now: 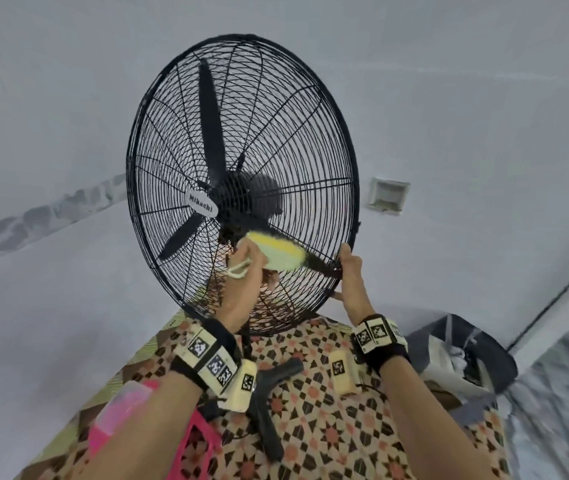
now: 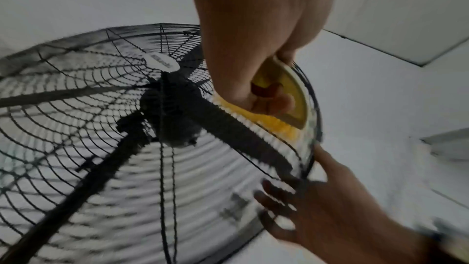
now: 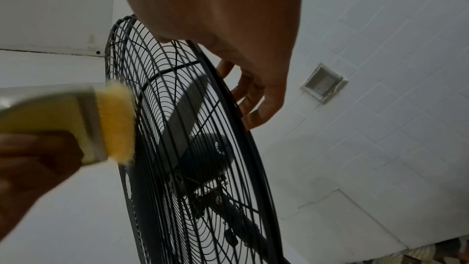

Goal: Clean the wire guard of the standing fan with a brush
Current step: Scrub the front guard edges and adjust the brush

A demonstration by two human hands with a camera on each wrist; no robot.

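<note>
The standing fan's black wire guard [image 1: 276,140] [image 2: 76,91] [image 3: 177,79] faces me, its blades still behind it. My left hand [image 1: 246,268] [image 2: 253,87] [image 3: 33,158] grips a pale green and yellow brush [image 1: 277,253] [image 2: 291,103] [image 3: 63,119]. The brush's bristles [image 3: 116,123] press against the front wires, low and right of the hub. My right hand [image 1: 350,275] [image 2: 317,208] [image 3: 253,91] holds the guard's rim at its lower right, fingers curled behind it and thumb in front.
The fan's black stand feet [image 1: 269,410] rest on a patterned floor mat [image 1: 328,427]. A pink plastic stool [image 1: 189,445] is at lower left, a dark bin with papers [image 1: 466,358] at right. A recessed wall box [image 1: 388,195] [image 3: 323,82] sits on the white tiled wall.
</note>
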